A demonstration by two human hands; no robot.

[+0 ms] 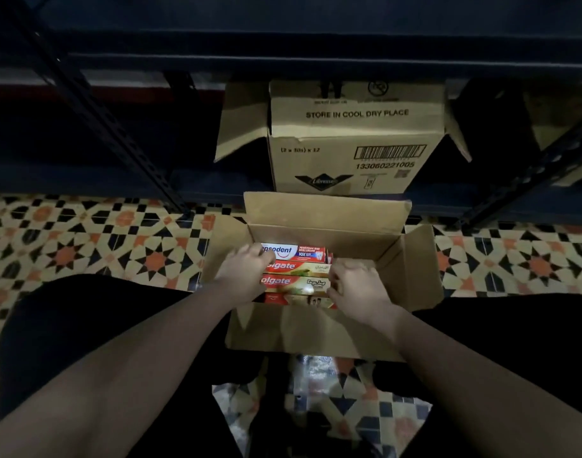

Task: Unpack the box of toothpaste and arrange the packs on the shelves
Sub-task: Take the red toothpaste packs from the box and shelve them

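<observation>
I am looking down into the open cardboard box (319, 332) that sits on the patterned tile floor (84, 246), between my knees and just in front of the dark shelving (316, 54). All four flaps are folded out. The toothpaste packs lie side by side against the box's left wall, while the right part of the box looks bare. From the far wall toward me I see a Pepsodent pack (299, 252), then a Colgate pack (299, 267), a second Colgate pack (296, 281) and a fourth pack (299, 299) at the near wall, mostly hidden by the near flap.

My left hand (246, 262) is curled over the left ends of the Pepsodent and first Colgate packs, fingers folded down onto them. My right hand (352, 282) is at the right ends of the Colgate packs, fingers bent in against them. Both hands touch the packs, but I cannot tell whether either has really closed round one or is only pressing at the ends.

I judge this as the start of unpacking: the packs are in the box and none shows on the shelves. Another carton (355, 140), printed "STORE IN COOL DRY PLACE", stands on the lowest shelf right behind the box.

Next I would need to squeeze a few packs between both hands as a block, lift them straight up past the flaps, and find free shelf space beside that carton.
</observation>
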